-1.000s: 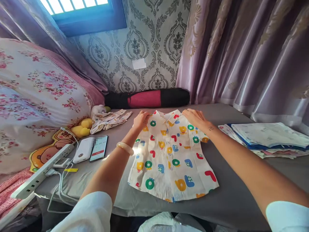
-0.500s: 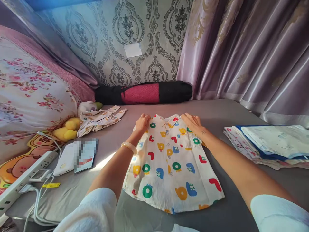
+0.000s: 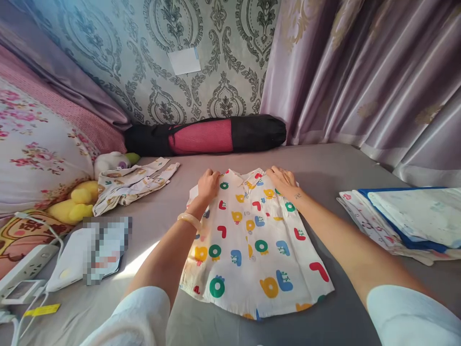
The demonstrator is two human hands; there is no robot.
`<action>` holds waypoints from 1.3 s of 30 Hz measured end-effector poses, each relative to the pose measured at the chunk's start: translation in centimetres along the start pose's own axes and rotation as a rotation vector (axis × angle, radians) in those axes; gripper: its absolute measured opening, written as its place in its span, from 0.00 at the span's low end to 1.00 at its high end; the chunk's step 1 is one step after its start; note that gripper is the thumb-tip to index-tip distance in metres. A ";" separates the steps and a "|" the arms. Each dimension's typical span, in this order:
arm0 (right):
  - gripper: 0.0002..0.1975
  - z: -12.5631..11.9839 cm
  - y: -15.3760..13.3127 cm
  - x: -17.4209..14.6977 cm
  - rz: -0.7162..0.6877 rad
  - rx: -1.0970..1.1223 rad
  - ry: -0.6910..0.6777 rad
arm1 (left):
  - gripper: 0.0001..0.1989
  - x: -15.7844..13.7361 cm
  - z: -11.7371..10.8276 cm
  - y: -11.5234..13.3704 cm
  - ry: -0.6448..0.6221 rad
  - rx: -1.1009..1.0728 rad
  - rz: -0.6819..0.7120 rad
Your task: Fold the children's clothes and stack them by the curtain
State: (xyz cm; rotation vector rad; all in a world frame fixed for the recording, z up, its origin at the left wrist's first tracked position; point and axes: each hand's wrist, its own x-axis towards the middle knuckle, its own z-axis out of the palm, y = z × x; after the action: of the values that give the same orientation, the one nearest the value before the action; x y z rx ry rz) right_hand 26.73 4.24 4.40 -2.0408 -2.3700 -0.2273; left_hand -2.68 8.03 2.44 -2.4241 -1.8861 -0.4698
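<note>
A small white button-up shirt [image 3: 240, 250] printed with colourful letters lies face up on the grey bed sheet [image 3: 317, 168], collar away from me. My left hand [image 3: 209, 184] grips its left shoulder, fingers curled over the cloth. At the opposite shoulder, my right hand [image 3: 281, 181] is closed on the fabric beside the collar. A pale bangle [image 3: 189, 220] circles my left wrist. The sleeves are mostly hidden under my hands and forearms.
On the right lies a stack of folded clothes [image 3: 406, 216]. Further left are crumpled patterned pants [image 3: 133, 185], a yellow plush toy [image 3: 74, 204], a phone [image 3: 110, 250], a white power bank [image 3: 74, 257] and a power strip [image 3: 30, 269]. A black-and-pink rolled bag [image 3: 201, 136] lies along the wall.
The view has shifted slightly, so the things on the left sit further left and lower. Both hands stay at the shirt's shoulders, and the shirt lies nearly as before.
</note>
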 end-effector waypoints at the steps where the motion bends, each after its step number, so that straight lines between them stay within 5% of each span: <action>1: 0.20 0.3 -0.1 0.0 -0.008 0.001 -0.006 | 0.18 0.1 0.1 0.0 -0.044 0.005 -0.004; 5: 0.20 0.8 -0.5 0.7 -0.008 0.056 -0.027 | 0.15 0.9 0.1 0.5 -0.172 -0.013 -0.059; 12: 0.16 1.1 -1.8 4.1 0.179 0.285 -0.132 | 0.14 3.4 0.5 2.5 -0.211 -0.280 -0.191; 18: 0.13 2.4 -2.2 4.2 0.203 0.341 -0.115 | 0.11 3.8 1.6 2.6 -0.209 -0.405 -0.155; 24: 0.15 2.3 -3.5 3.3 0.089 0.208 0.144 | 0.14 2.3 2.2 2.6 0.041 -0.168 0.035; 29: 0.15 2.0 -4.1 3.2 0.055 0.122 0.081 | 0.15 2.3 2.2 2.7 -0.078 0.001 0.033; 34: 0.20 0.7 -1.1 3.0 0.114 0.197 -0.049 | 0.19 2.4 0.3 0.6 -0.250 -0.091 -0.154; 39: 0.28 -0.7 5.3 1.9 0.337 0.516 -0.274 | 0.27 0.8 -2.4 -4.7 -0.339 -0.285 -0.173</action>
State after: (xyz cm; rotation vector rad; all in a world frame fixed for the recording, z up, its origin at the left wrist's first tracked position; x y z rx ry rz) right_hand 31.59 6.79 5.84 -2.2409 -1.8701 0.6315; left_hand -7.53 9.55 4.17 -2.6722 -2.3238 -0.3748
